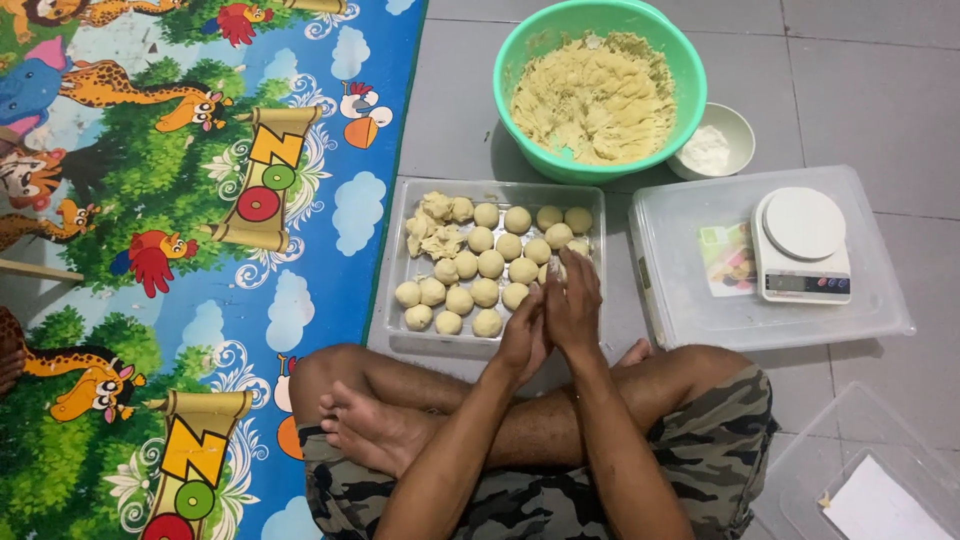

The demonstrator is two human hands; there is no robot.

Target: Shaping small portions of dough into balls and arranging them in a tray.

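The left hand (pixel 525 340) and right hand (pixel 573 305) press palm to palm; whatever lies between them is hidden. Just beyond the fingertips sits the tray (pixel 392 330) of dough balls (pixel 473 268). Farther off stands the green bowl (pixel 520 55) of dough, with the kitchen scale (pixel 803 245) off to the right.

Bright, even indoor light casts a soft shadow below the green bowl (pixel 598 88), faint glare whitens the clear box lid (pixel 690 290) right of it, and the pressed-together hands are slightly motion-blurred.
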